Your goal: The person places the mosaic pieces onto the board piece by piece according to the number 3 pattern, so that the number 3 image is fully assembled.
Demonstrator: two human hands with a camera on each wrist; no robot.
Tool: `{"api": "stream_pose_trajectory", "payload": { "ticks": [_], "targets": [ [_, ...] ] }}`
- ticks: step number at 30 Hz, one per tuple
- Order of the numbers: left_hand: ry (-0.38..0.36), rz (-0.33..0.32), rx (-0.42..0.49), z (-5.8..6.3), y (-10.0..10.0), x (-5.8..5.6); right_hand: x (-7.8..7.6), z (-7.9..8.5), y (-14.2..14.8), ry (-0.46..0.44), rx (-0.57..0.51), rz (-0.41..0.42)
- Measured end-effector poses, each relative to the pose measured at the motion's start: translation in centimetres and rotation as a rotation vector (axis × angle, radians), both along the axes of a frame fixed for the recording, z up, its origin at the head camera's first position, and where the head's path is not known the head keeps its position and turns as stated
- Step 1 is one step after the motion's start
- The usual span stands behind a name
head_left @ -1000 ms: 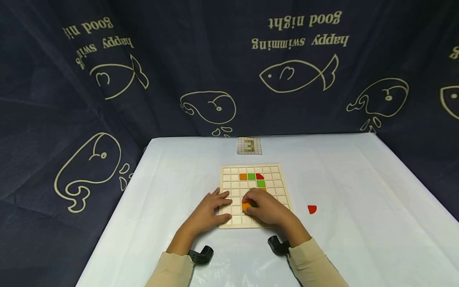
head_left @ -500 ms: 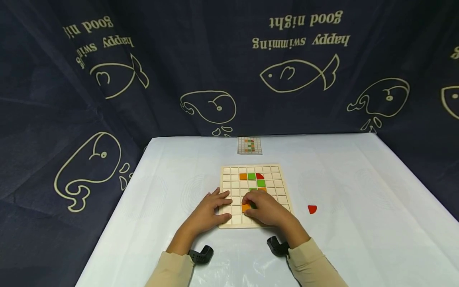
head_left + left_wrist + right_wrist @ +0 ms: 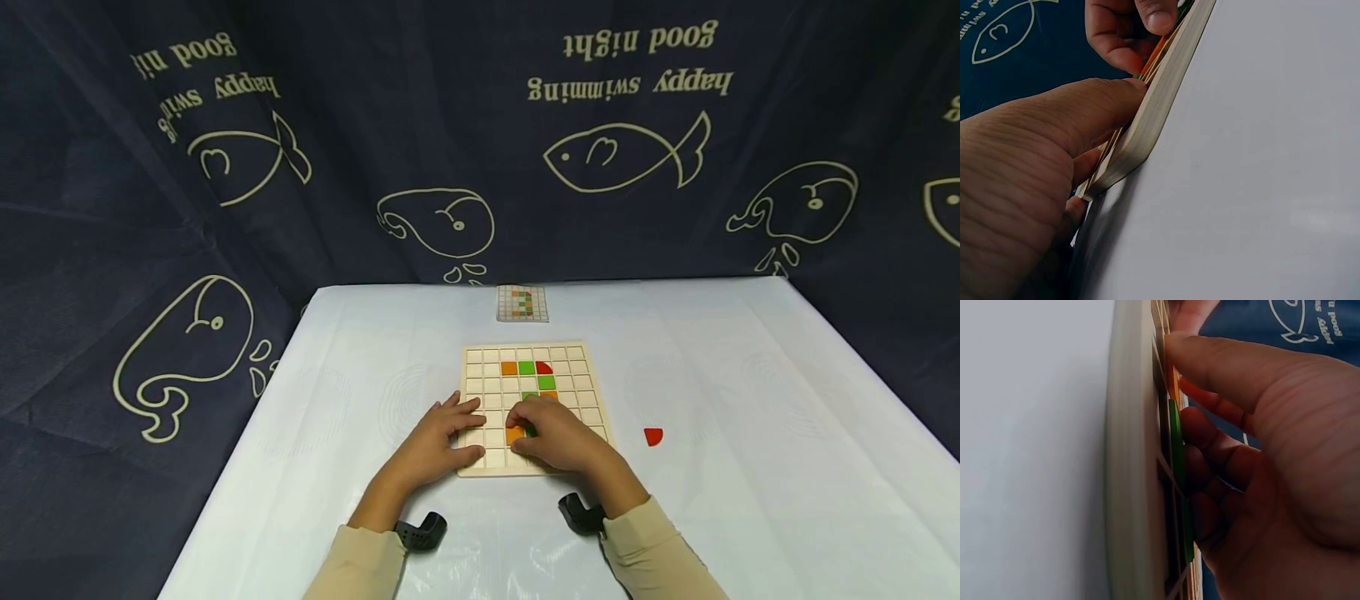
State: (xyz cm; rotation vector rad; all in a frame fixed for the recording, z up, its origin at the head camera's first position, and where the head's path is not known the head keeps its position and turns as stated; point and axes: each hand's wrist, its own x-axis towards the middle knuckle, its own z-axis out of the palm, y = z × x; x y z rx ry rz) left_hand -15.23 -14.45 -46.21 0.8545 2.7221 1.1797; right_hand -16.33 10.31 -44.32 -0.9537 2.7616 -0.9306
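My right hand [image 3: 553, 432] pinches an orange square tile [image 3: 513, 436] between thumb and index finger, down at a cell of the wooden grid board [image 3: 495, 460]. Beside it, green tiles [image 3: 1177, 440] lie under the curled other fingers in the right wrist view. With fingers spread, my left hand [image 3: 435, 439] rests on the board's left edge. Farther up the board sit another orange tile [image 3: 509, 368], a green square tile [image 3: 527, 367], a red quarter-round tile [image 3: 543, 367] and a green tile [image 3: 546, 382]. The right hand hides part of the lower rows.
A loose red quarter-round tile [image 3: 653, 437] lies on the white tabletop [image 3: 750, 467], right of the board. Behind the board is a small card [image 3: 522, 304] printed with a coloured grid pattern. A dark blue curtain [image 3: 480, 125] with fish drawings hangs behind the table.
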Motion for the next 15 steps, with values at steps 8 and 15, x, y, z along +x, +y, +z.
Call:
{"api": "stream_pose_trajectory", "payload": {
  "ticks": [8,15],
  "targets": [
    [-0.016,0.015,-0.032,0.0,0.1,-0.1,0.1,0.7,0.8,-0.122,-0.113,-0.030],
    [-0.010,0.014,-0.012,-0.2,0.0,0.0,0.1,1.6,2.8,-0.174,-0.186,-0.086]
  ]
}}
